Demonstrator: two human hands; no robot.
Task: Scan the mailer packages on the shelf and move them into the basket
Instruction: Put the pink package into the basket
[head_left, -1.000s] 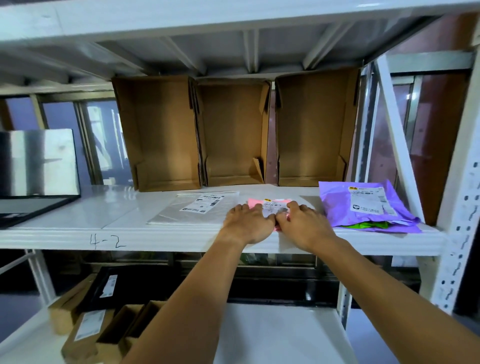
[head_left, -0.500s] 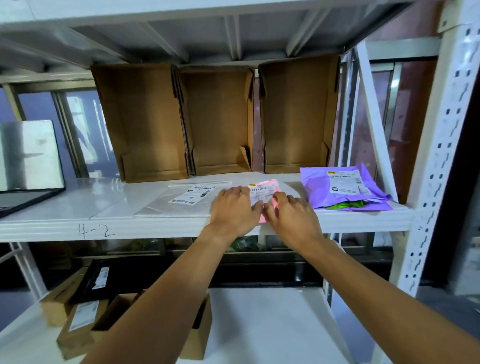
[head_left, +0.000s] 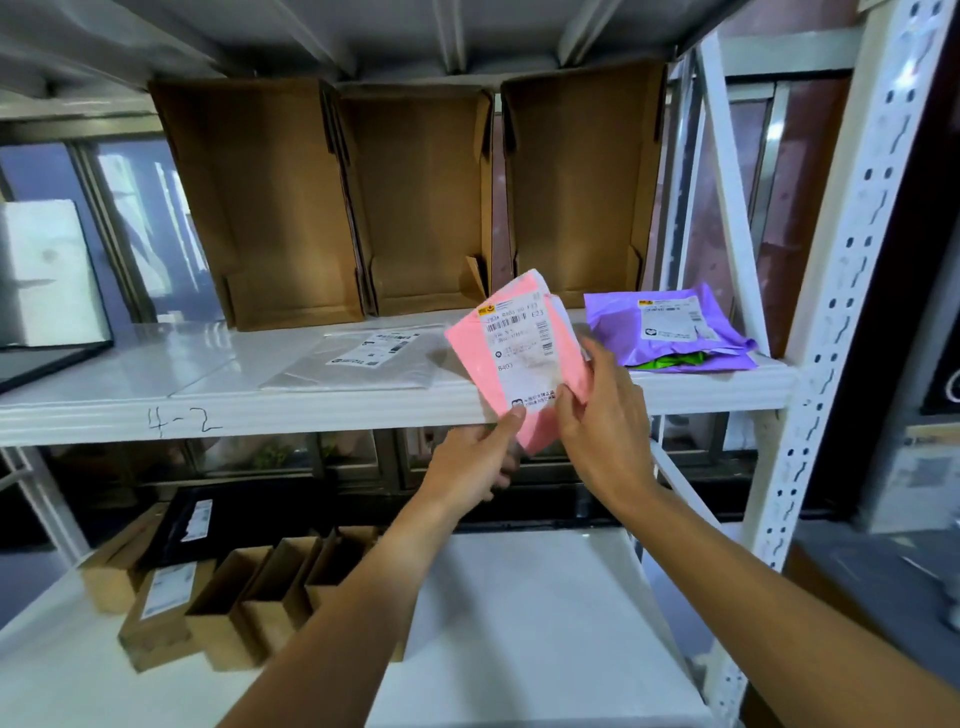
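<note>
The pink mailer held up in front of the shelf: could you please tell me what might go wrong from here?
1. The left hand and right hand pinch the pink plastic mailer only at its lower end, so it could flop or slip.
2. Their thumbs rest on the bottom of its white label and might cover print when scanning.
3. No basket shows in this view, so the drop may be a blind reach.

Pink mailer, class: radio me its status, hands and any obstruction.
Left hand, right hand pinch pink mailer, held clear of shelf. Clear mailer, purple mailer lie on shelf. Nothing in the way.
</note>
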